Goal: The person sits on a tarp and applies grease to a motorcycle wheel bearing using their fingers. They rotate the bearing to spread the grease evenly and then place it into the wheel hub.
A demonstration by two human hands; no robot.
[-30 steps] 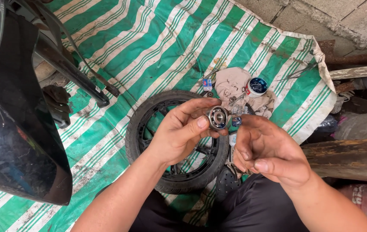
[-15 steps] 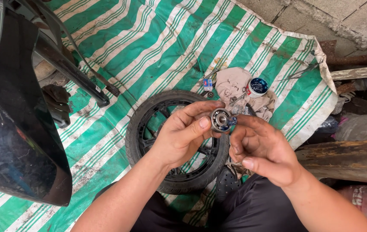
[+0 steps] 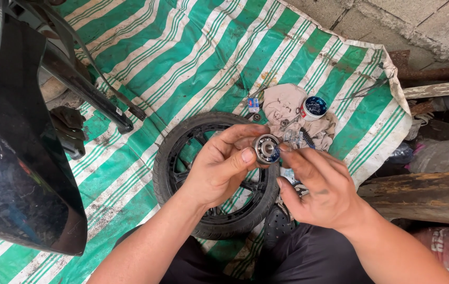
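Both hands on one bearing (image 3: pixel 265 149), above the wheel (image 3: pixel 211 176): left hand (image 3: pixel 219 165) pinches its rim, right hand (image 3: pixel 316 184) fingertips touch it. I judge it small, dense, rigid, greasy (likely slippery); grip the outer ring.

A shiny metal bearing (image 3: pixel 266 149), matt black rubber tyre (image 3: pixel 165 158), glossy black plastic fairing (image 3: pixel 19 173), woven striped plastic tarp (image 3: pixel 193 47).
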